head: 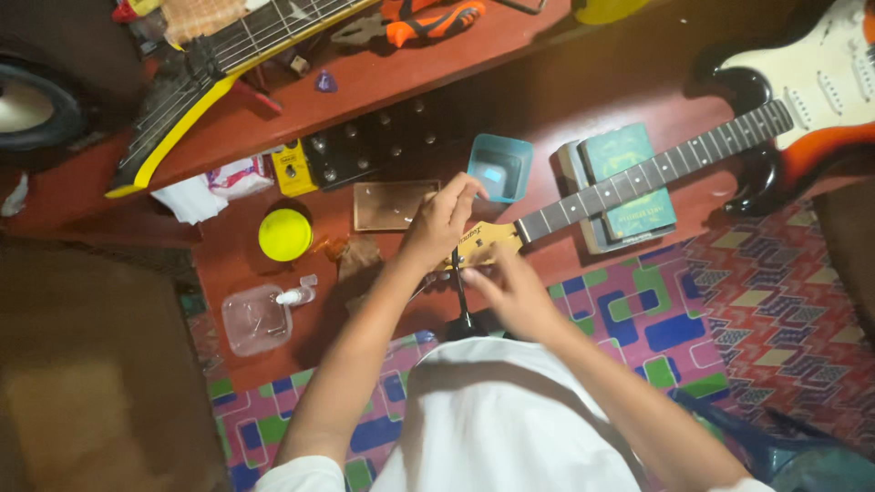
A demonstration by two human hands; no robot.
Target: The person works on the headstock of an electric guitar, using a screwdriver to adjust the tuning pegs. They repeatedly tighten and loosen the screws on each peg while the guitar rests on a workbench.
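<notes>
Lying at the left of the red floor are a clear tub (256, 319) and a yellow lid (285, 234), with a yellow pedal (293, 168) above them near the desk (365, 87) edge. Next comes a clear plate (395, 205), then the left hand (441, 225), fingers pinched on the top edge of the headstock (480, 244). The right hand (510, 290) grips the headstock's lower edge from below, beside a dark upright tool (458, 287) (what kind is hard to tell). A teal box (500, 168) sits just beyond the hands. The neck (652, 171) runs up to the right across a green book (629, 178) to the guitar body (811, 100) at the far right corner. This looks like work at the tuners. The next move likely calls for steadying the headstock with one hand while the other turns or threads carefully.
</notes>
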